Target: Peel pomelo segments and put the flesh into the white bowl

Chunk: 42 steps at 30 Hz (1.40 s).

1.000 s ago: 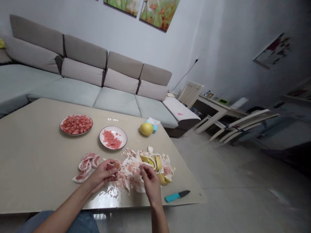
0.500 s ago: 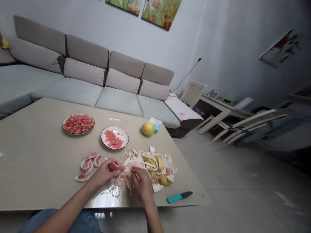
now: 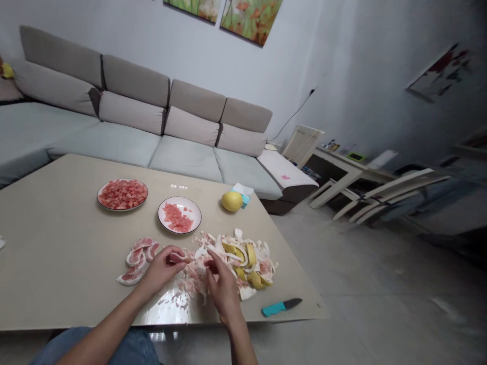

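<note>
My left hand (image 3: 164, 271) pinches a pomelo segment (image 3: 178, 258) with pink flesh above the table. Just to its right, my right hand (image 3: 221, 284) has thumb and fingers apart with nothing visible between them. Beneath and beyond it spreads a heap of pomelo peel (image 3: 249, 258), white pith and thin membrane scraps. Several unpeeled pomelo segments (image 3: 135, 258) lie left of my left hand. Farther back, a white plate (image 3: 193, 213) holds a small pile of pink pulp, and a fuller plate (image 3: 99, 203) stands to its left.
A knife with a turquoise handle (image 3: 274, 308) lies near the table's front right edge. At the back right, a whole yellow fruit (image 3: 232, 202) rests against a blue and white packet (image 3: 245, 192). Behind the table (image 3: 68, 243) runs a long sofa (image 3: 182, 152).
The fingers of my right hand have spread and lifted slightly away from the scraps. My left hand still holds the segment, tilted a little differently.
</note>
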Each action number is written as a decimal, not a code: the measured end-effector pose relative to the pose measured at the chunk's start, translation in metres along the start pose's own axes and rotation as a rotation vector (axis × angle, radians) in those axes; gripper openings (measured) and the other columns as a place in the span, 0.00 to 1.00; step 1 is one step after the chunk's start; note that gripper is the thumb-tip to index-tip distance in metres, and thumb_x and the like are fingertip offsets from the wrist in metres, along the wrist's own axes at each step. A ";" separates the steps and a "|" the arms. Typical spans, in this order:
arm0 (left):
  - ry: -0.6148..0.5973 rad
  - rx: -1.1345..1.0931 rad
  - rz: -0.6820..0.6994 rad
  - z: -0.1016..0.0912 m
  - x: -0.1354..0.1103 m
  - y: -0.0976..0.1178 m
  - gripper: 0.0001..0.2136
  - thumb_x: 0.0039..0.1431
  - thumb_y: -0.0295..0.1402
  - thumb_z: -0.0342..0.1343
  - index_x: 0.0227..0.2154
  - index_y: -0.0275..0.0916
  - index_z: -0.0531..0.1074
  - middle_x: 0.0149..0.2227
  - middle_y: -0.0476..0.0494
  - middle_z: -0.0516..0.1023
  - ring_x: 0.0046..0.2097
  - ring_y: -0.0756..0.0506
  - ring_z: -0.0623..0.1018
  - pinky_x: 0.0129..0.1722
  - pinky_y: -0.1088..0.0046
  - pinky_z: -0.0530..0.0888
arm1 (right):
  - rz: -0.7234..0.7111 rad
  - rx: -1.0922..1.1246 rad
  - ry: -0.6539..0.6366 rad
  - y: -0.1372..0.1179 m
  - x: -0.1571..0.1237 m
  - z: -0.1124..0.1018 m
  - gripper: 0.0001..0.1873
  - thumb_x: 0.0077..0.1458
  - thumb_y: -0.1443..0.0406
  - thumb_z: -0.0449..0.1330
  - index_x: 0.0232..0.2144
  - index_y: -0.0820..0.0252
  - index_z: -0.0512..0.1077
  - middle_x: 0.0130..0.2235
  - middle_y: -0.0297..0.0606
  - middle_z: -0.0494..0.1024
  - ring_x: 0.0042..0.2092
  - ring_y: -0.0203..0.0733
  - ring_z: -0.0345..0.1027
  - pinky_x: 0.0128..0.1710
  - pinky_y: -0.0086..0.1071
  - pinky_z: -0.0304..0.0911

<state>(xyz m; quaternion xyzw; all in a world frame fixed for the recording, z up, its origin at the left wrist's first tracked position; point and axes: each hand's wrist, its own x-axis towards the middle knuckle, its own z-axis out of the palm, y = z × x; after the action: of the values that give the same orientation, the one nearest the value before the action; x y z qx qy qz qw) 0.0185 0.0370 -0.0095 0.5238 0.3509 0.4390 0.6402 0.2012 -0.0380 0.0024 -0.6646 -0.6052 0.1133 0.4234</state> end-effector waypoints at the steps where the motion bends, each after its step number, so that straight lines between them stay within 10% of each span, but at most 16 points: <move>1: 0.035 0.014 -0.005 -0.001 0.001 -0.001 0.13 0.43 0.35 0.68 0.32 0.37 0.75 0.30 0.46 0.76 0.34 0.45 0.76 0.35 0.73 0.69 | 0.016 -0.053 -0.023 0.006 -0.002 0.002 0.15 0.54 0.67 0.55 0.44 0.57 0.74 0.33 0.38 0.80 0.33 0.42 0.73 0.34 0.32 0.65; 6: 0.170 0.087 0.011 -0.005 0.002 0.004 0.13 0.43 0.39 0.67 0.30 0.37 0.75 0.29 0.47 0.74 0.33 0.46 0.73 0.34 0.74 0.68 | 0.095 -0.301 0.055 0.026 -0.010 0.001 0.14 0.57 0.59 0.56 0.24 0.56 0.76 0.21 0.38 0.77 0.24 0.41 0.69 0.25 0.31 0.60; 11: 0.070 0.088 -0.011 -0.003 0.001 0.006 0.13 0.47 0.39 0.65 0.32 0.37 0.73 0.29 0.47 0.73 0.34 0.46 0.73 0.34 0.73 0.68 | -0.018 -0.066 0.055 0.022 -0.006 -0.008 0.12 0.57 0.61 0.56 0.37 0.57 0.77 0.39 0.43 0.80 0.41 0.47 0.72 0.42 0.37 0.65; 20: -0.210 0.005 -0.085 0.003 -0.005 0.010 0.14 0.46 0.30 0.65 0.37 0.38 0.71 0.32 0.48 0.73 0.36 0.46 0.73 0.38 0.72 0.70 | 0.189 0.449 -0.224 -0.014 0.002 -0.013 0.13 0.56 0.58 0.58 0.36 0.59 0.78 0.36 0.41 0.81 0.38 0.45 0.74 0.38 0.34 0.68; 42: -0.489 0.134 -0.153 -0.001 -0.014 0.012 0.27 0.53 0.29 0.56 0.58 0.44 0.62 0.36 0.46 0.69 0.33 0.47 0.73 0.32 0.67 0.74 | -0.032 0.038 -0.573 -0.044 0.024 -0.020 0.09 0.50 0.71 0.58 0.24 0.60 0.78 0.25 0.32 0.77 0.26 0.33 0.66 0.26 0.24 0.55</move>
<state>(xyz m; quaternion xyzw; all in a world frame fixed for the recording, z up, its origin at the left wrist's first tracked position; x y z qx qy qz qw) 0.0104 0.0247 0.0015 0.6274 0.2524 0.2256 0.7012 0.1892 -0.0294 0.0542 -0.5877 -0.7083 0.3013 0.2492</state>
